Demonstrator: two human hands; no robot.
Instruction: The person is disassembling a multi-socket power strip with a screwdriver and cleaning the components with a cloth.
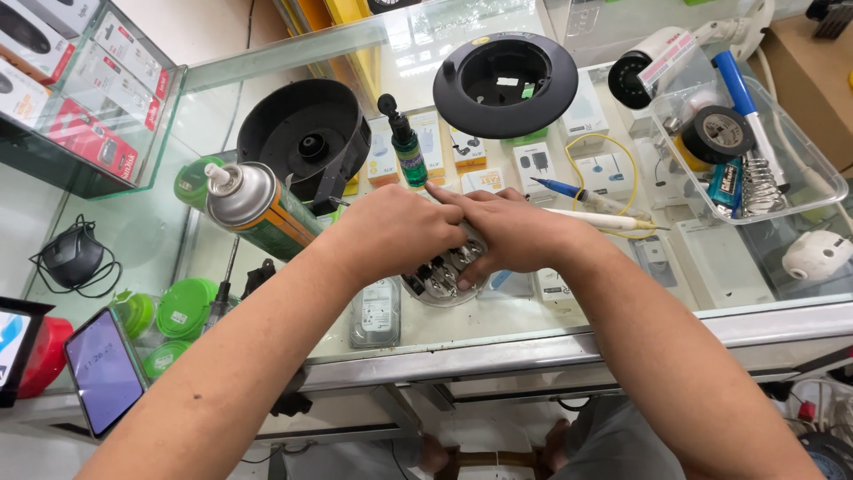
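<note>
My left hand (391, 233) is curled down over the near-left side of the small round grey metal-and-plastic part (442, 274) lying on the glass tabletop (498, 324), just right of the green-and-orange spray can (259, 210). My right hand (515, 233) is closed over its top, forefinger stretched flat towards the left hand. It looks rigid and fairly light, with exposed metal contacts that I judge delicate, so I would grip the rim, not the middle. My hands hide most of it; its far side and shape I cannot make out
</note>
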